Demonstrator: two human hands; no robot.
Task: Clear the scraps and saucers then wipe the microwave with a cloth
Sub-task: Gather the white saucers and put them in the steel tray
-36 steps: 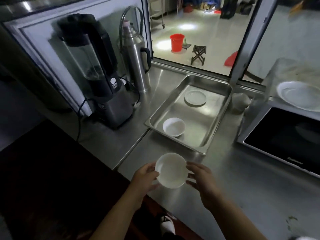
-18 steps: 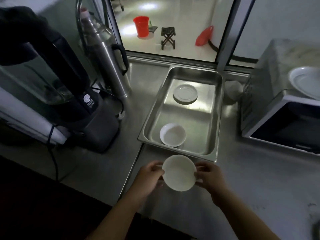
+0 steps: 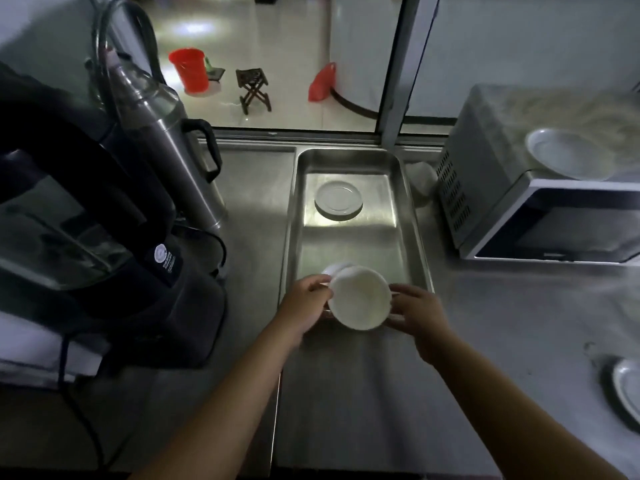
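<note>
Both hands hold a small white saucer (image 3: 360,297) by its rim over the near end of a steel tray (image 3: 414,233). My left hand (image 3: 306,297) pinches its left edge and my right hand (image 3: 415,311) grips the right edge. Under it, a second white dish (image 3: 333,269) in the tray is mostly hidden. A flat saucer (image 3: 338,199) lies at the tray's far end. The microwave (image 3: 540,188) stands at the right with a white plate (image 3: 568,154) on its top. A pale crumpled scrap (image 3: 422,176) sits between tray and microwave.
A black blender (image 3: 104,244) and a steel thermos (image 3: 162,133) stand on the left of the steel counter (image 3: 346,393). Another white plate (image 3: 627,389) shows at the right edge. An open serving window behind the tray shows a floor with a red bucket (image 3: 188,69).
The saucer in both hands has moved forward from the counter's near edge to above the tray, covering the dish inside. The camera has tilted down and closer.
</note>
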